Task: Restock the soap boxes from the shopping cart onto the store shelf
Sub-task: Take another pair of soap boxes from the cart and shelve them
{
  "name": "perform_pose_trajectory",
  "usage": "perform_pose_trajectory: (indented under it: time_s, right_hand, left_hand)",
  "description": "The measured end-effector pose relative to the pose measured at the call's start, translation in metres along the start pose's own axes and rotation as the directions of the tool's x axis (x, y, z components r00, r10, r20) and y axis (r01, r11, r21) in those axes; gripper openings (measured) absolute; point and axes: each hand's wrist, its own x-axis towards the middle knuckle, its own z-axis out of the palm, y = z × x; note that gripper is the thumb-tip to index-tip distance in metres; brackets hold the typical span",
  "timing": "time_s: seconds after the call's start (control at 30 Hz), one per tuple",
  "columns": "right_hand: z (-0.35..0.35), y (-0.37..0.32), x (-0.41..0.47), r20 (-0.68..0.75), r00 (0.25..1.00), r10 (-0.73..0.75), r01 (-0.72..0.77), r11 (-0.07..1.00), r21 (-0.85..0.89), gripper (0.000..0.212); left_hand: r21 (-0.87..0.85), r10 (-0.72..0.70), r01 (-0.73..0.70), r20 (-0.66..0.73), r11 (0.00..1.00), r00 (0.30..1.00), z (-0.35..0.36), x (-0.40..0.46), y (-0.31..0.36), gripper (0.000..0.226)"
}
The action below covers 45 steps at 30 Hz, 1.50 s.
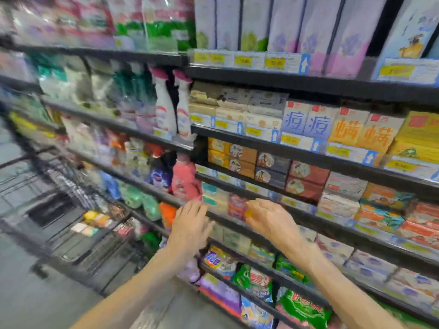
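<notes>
Both my hands are raised in front of a black store shelf [308,217] stocked with soap boxes. My left hand [192,224] is open, fingers spread, just below teal-and-cream soap boxes [213,198]. My right hand [268,217] is open too, its fingertips beside a purple and red soap box [237,206] on the same shelf. Neither hand holds anything. The black wire shopping cart [78,210] stands at the left, with a few soap boxes [91,223] lying in its basket. The whole view is motion-blurred.
Higher shelves carry stacked soap boxes [308,176], blue and orange boxes [332,127] and spray bottles [173,110]. Lower shelves hold detergent bags [256,281]. Grey floor [28,293] lies between me and the cart.
</notes>
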Motion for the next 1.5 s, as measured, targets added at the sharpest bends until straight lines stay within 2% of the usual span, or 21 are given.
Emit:
perform_pose_trajectory:
  time_s: [0.1,0.23,0.33,0.47,0.67,0.83,1.17,1.5]
  right_hand:
    - [0.024,-0.057,0.034,0.081,0.984,-0.161,0.157,0.986,0.054,0.038]
    - [0.053,-0.148,0.075,0.102,0.949,-0.297,0.284,0.950,0.126,0.044]
    - [0.078,-0.223,0.108,0.141,0.898,-0.416,0.399,0.907,0.134,0.060]
    - [0.107,-0.335,0.148,0.141,0.838,-0.527,0.508,0.848,0.152,0.061]
    - [0.158,-0.496,0.202,0.117,0.754,-0.647,0.605,0.752,0.261,0.060]
    - [0.208,-0.595,0.244,0.141,0.702,-0.698,0.649,0.708,0.278,0.068]
    - [0.320,-0.713,0.373,0.184,0.626,-0.758,0.689,0.648,0.324,0.069]
    - [0.419,-0.761,0.553,0.277,0.661,-0.698,0.627,0.716,0.306,0.074]
  left_hand:
    - [0.069,-0.119,0.120,-0.013,0.990,0.993,-0.023,-0.044,-0.059,0.050]
    - [0.126,-0.234,0.235,-0.020,0.964,0.972,-0.052,-0.096,-0.138,0.054]
    - [0.153,-0.325,0.323,-0.018,0.934,0.946,-0.075,-0.135,-0.205,0.057]
    - [0.198,-0.381,0.379,-0.032,0.904,0.924,-0.118,-0.193,-0.293,0.060]
    - [0.270,-0.471,0.459,-0.025,0.846,0.882,-0.170,-0.277,-0.418,0.058]
    - [0.322,-0.566,0.543,-0.026,0.775,0.824,-0.199,-0.314,-0.505,0.061]
    - [0.364,-0.667,0.615,0.023,0.699,0.745,-0.192,-0.294,-0.673,0.061]
    - [0.312,-0.605,0.560,0.063,0.767,0.794,-0.195,-0.174,-0.865,0.074]
